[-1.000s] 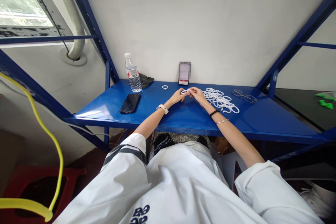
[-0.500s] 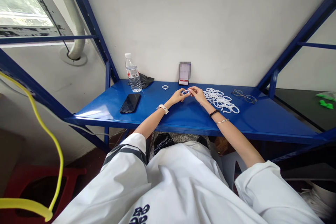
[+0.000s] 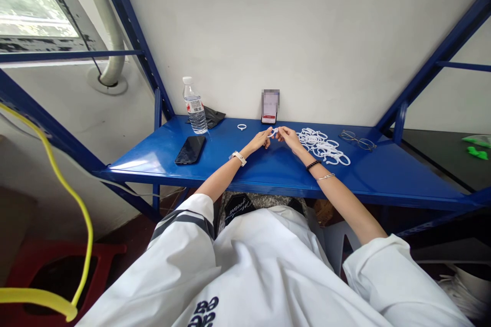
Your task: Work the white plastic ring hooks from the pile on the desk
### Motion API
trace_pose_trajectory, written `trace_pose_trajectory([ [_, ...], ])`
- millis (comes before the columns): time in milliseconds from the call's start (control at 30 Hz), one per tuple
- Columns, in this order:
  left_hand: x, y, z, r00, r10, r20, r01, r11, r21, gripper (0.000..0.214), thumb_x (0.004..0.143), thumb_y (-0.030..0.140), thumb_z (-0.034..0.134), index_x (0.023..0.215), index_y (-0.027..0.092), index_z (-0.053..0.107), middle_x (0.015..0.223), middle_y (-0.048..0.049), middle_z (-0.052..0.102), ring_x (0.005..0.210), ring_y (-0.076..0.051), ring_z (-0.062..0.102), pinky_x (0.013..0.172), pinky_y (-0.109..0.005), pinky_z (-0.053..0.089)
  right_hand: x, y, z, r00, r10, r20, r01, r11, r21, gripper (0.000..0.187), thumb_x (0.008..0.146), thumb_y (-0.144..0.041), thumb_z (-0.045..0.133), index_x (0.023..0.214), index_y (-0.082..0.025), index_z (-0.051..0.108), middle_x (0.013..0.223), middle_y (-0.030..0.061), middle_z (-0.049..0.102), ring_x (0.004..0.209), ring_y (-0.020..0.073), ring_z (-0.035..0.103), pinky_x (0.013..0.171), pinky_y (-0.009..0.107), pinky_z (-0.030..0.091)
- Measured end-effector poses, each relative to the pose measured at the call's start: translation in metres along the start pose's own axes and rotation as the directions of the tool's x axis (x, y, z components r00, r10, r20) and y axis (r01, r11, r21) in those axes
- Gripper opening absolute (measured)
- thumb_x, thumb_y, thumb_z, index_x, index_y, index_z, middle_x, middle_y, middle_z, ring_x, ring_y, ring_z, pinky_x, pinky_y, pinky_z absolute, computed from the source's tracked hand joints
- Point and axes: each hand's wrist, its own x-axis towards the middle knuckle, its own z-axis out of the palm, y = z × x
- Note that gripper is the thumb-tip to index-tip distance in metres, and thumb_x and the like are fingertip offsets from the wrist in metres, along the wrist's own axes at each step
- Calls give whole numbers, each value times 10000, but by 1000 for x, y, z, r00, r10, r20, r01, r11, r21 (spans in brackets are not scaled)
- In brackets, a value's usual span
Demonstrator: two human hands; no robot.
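On the blue worktop (image 3: 268, 173) a pile of white rings (image 3: 322, 145) lies just right of the hands, with spectacles (image 3: 356, 139) further right. A single white ring (image 3: 241, 126) lies apart to the far left of the hands; a water bottle (image 3: 195, 108) and a dark phone (image 3: 190, 149) sit further left, and a small card stand (image 3: 270, 106) stands against the far wall. Nothing obstructs the hands. Both forearms extend forward over the worktop and converge at its middle. The left hand (image 3: 261, 139) and right hand (image 3: 288, 137) meet fingertip to fingertip, each grip narrow and pinched on one small white ring piece (image 3: 273, 132) held between them just above the surface.
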Motion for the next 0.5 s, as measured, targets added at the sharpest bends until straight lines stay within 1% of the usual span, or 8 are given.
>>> trace_pose_trajectory([
  [133,1,-2,0,1000,14,8,-14,1000,-11,505,918,601,318,784,156,516,482,5,523,446,-110,492,520,-229,367,0,0,0,1000,27,-3,-27,999,18,527,723,-722,594,703,-195,584,665,25,615,597,146,541,596,287,456],
  [267,1,-3,0,1000,26,9,-27,1000,1,490,919,590,330,791,155,516,485,10,517,449,-107,491,523,-228,370,0,3,0,1000,30,-1,-30,999,26,520,708,-713,621,694,-194,584,652,20,613,598,146,550,604,290,466],
  [400,0,-1,0,1000,17,9,-17,1000,14,490,918,584,337,783,149,518,487,11,517,455,-104,489,532,-227,373,1,4,-1,999,40,13,-41,999,28,501,701,-687,645,695,-190,584,673,20,629,604,139,555,623,287,471],
  [500,0,0,0,1000,6,11,-6,1000,18,477,920,576,345,793,147,510,488,18,516,455,-100,487,536,-225,370,1,5,-1,999,49,13,-50,998,38,503,670,-681,672,700,-187,583,667,18,625,610,138,557,636,288,474],
])
